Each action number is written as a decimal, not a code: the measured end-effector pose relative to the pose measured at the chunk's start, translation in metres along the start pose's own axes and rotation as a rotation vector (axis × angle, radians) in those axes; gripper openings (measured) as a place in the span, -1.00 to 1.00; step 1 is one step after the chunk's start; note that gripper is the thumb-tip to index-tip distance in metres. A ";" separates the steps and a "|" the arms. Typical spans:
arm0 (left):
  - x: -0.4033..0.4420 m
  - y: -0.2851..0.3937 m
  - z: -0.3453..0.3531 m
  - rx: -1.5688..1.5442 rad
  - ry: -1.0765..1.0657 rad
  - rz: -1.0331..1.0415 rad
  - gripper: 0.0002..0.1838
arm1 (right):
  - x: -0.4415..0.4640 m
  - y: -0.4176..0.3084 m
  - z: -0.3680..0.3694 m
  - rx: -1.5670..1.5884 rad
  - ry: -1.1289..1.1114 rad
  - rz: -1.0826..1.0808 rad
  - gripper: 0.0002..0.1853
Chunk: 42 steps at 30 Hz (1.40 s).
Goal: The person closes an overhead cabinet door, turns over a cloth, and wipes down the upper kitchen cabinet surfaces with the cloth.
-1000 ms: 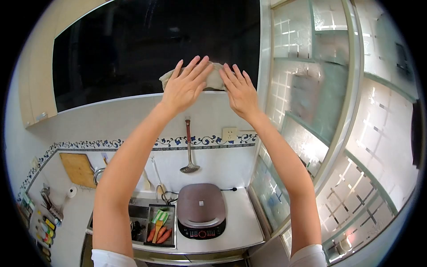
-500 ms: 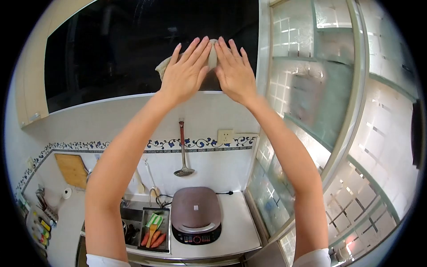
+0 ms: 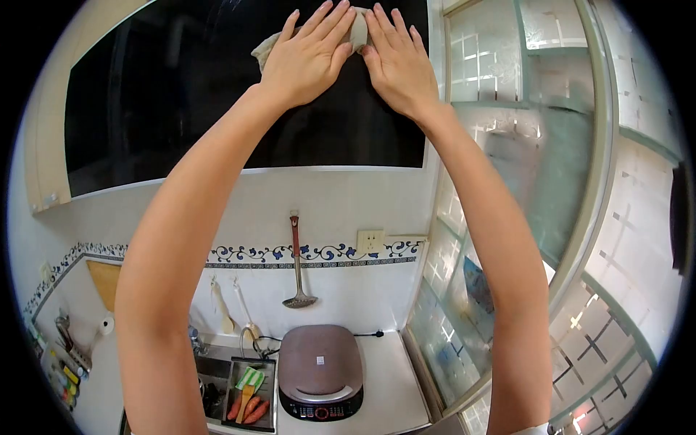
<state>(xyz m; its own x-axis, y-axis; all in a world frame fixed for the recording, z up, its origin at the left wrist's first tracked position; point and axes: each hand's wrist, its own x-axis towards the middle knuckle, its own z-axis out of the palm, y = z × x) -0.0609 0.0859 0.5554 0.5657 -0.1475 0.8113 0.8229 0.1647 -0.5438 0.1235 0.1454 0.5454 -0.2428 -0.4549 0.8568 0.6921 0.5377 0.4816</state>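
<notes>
Both arms reach up to a glossy black cabinet door (image 3: 167, 101). Between the hands and its surface lies a light beige cloth (image 3: 359, 32), bunched up and partly hidden. My left hand (image 3: 306, 61) presses flat on the cloth with fingers stretched out, and a corner of the cloth sticks out on its left side. Beside it, my right hand (image 3: 400, 69) also lies flat, fingers extended and tilted inward, covering the cloth's right end. The thumbs point toward each other with a small gap between them. Neither hand is wrapped round anything.
Below, a brown electric griddle (image 3: 320, 362) stands on the white counter (image 3: 395, 391). A slotted ladle (image 3: 296, 268) hangs on the tiled wall near a socket (image 3: 370, 241). The sink tray (image 3: 270, 413) holds orange-red vegetables and a wooden spatula. Frosted glass panels (image 3: 493, 58) rise at right.
Both hands and the cloth have moved higher on the black door. The view has shifted a little, so the door's lower edge and the counter appear lower.
</notes>
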 end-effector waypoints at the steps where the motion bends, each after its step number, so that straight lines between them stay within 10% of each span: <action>1: 0.003 -0.002 0.003 0.011 0.022 -0.002 -0.42 | 0.003 0.002 0.002 0.014 0.025 0.011 -0.41; 42: 0.012 0.001 -0.002 -0.058 0.012 -0.042 -0.46 | -0.009 -0.009 -0.022 0.044 -0.053 -0.118 -0.36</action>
<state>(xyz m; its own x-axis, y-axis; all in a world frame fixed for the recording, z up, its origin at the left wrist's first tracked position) -0.0531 0.0824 0.5638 0.5308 -0.1645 0.8314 0.8475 0.1018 -0.5210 0.1343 0.1290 0.5291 -0.3576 -0.4794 0.8014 0.6261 0.5137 0.5866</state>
